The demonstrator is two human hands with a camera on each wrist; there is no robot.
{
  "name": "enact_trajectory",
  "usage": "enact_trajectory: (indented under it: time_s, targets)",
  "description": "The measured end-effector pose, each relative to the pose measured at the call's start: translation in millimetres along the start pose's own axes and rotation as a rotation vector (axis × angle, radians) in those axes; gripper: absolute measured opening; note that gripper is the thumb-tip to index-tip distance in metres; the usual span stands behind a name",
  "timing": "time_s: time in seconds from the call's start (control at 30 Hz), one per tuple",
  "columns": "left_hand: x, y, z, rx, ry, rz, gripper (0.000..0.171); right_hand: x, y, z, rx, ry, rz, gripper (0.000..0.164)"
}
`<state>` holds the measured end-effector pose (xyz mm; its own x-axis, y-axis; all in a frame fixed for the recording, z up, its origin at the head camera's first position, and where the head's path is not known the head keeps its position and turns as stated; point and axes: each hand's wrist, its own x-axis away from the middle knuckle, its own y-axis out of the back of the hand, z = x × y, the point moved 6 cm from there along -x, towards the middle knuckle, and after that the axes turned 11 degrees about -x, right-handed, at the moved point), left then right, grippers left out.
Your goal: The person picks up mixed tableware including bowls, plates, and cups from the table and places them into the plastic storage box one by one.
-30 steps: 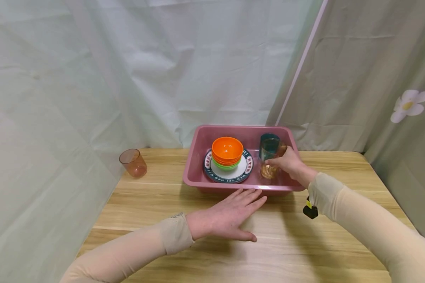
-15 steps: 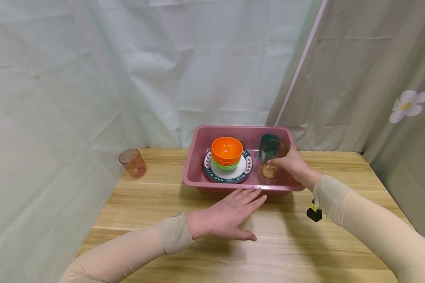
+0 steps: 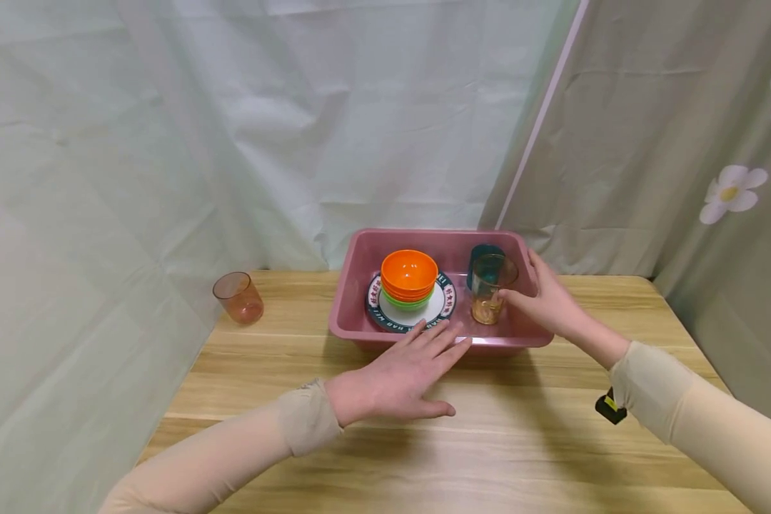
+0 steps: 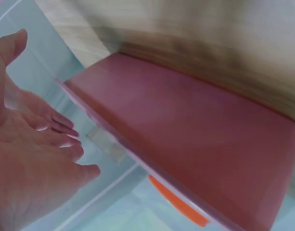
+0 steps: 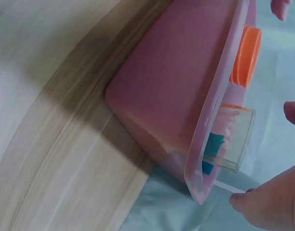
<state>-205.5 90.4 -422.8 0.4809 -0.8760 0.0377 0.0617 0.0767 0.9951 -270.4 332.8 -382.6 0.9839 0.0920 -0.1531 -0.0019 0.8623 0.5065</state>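
Observation:
Inside a pink basin (image 3: 342, 314), a clear amber cup (image 3: 486, 307) stands upright at the right, just in front of a teal cup (image 3: 478, 253). My right hand (image 3: 555, 303) is at the basin's right rim, thumb and fingers parted around the cup's right side. In the right wrist view, a gap shows between the thumb (image 5: 267, 199) and the amber cup (image 5: 239, 144). My left hand (image 3: 398, 382) hovers with spread fingers before the basin's front rim. Orange bowls (image 3: 409, 271) are stacked over a green bowl (image 3: 406, 305) on a dark-rimmed plate (image 3: 450, 300).
A pinkish transparent cup (image 3: 239, 300) stands at the left edge of the wooden table (image 3: 263, 371). Pale curtains (image 3: 385, 128) hang behind and on both sides. The basin's front wall (image 4: 185, 125) fills much of the left wrist view.
My right hand has let go of the amber cup and drawn away to the right, its fingers opening. The cup stays upright in the basin. My left hand has barely shifted.

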Motion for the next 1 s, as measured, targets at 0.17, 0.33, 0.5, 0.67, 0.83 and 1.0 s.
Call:
enact_trajectory:
  time_s: [0.17, 0.33, 0.5, 0.67, 0.83, 1.0]
  targets:
    - [2.3, 3.0, 8.6, -0.031, 0.026, -0.030, 0.103, 12.4, 2.5, 6.3, 0.063, 0.115, 0.011, 0.089]
    - [5.9, 6.1, 14.7, -0.018, 0.041, -0.052, 0.102, 23.6, 4.0, 9.6, 0.164, 0.167, 0.015, 0.088]
    - [11.5, 9.2, 20.8, 0.006, 0.061, -0.067, 0.100, 34.8, 2.6, 16.9, 0.303, 0.193, 0.027, 0.094]
    - [22.6, 7.6, 32.3, -0.004, 0.106, -0.075, 0.100, 48.3, -6.1, 26.0, 0.489, 0.260, 0.049, 0.092]
    - [35.9, 4.8, 45.4, -0.002, 0.162, -0.095, 0.099, 67.4, -18.0, 30.4, 0.639, 0.345, 0.089, 0.089]
    - [49.0, 0.1, 54.0, -0.054, 0.199, -0.105, 0.096, 86.1, -28.8, 30.4, 0.714, 0.399, 0.129, 0.086]
